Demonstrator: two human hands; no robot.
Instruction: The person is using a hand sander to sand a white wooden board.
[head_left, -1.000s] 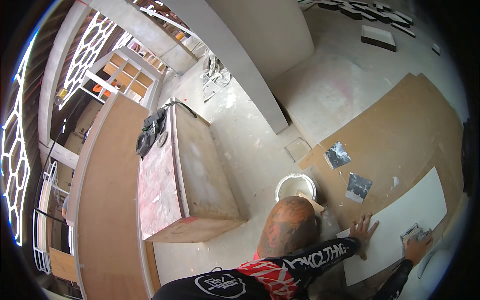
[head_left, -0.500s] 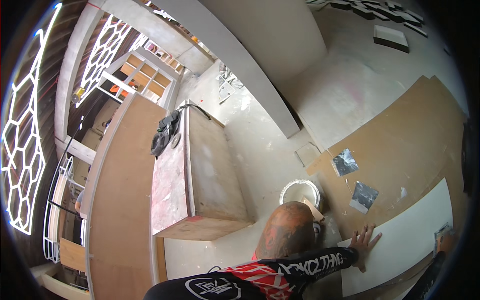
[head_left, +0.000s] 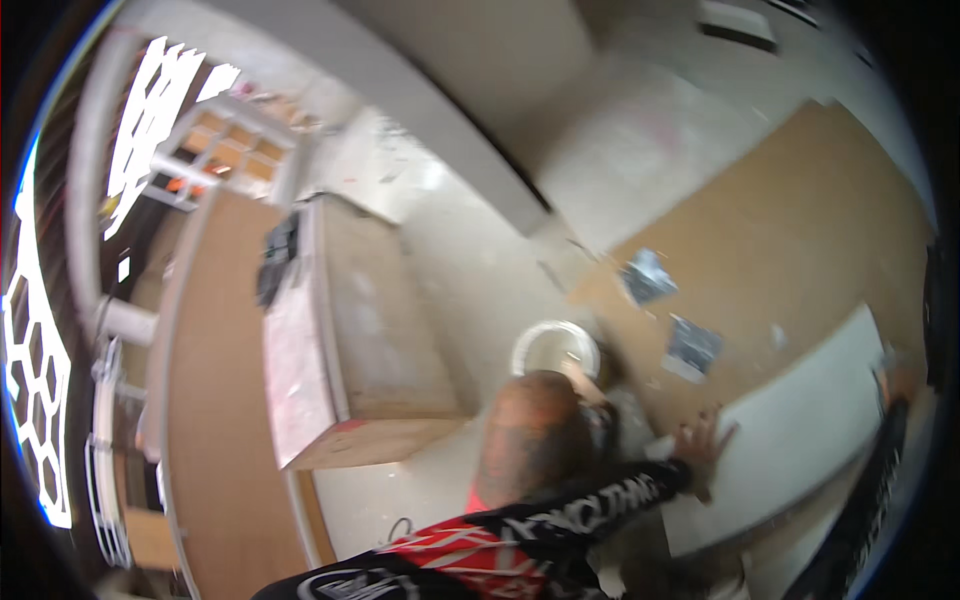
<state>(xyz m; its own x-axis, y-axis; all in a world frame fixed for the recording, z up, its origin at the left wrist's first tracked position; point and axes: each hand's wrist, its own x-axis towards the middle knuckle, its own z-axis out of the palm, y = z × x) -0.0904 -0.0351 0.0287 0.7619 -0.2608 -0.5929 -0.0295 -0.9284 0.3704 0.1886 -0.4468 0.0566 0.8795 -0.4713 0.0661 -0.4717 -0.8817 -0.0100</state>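
Observation:
A long white panel (head_left: 790,420) lies low at the lower right, partly on a brown sheet. My left hand (head_left: 703,452) rests on its left part with fingers spread, holding nothing. At the panel's right end, my right hand (head_left: 897,384) is closed around a small grey tool (head_left: 887,358), too blurred to name more exactly. My bare knee (head_left: 535,430) is beside my left arm. Just beyond it stands a white bucket (head_left: 521,350) with a light-coloured piece (head_left: 580,383) at its rim.
The brown sheet (head_left: 770,230) covers the floor at right and carries two dark square pieces, one (head_left: 648,277) farther off and one (head_left: 692,349) nearer. A worn wooden box (head_left: 385,330) with a dark bundle (head_left: 279,260) on top stands left. A grey beam (head_left: 430,100) crosses the background.
My view has swung right and down, so the scene sits farther left and higher, with blur. Both hands keep about the same places on the panel.

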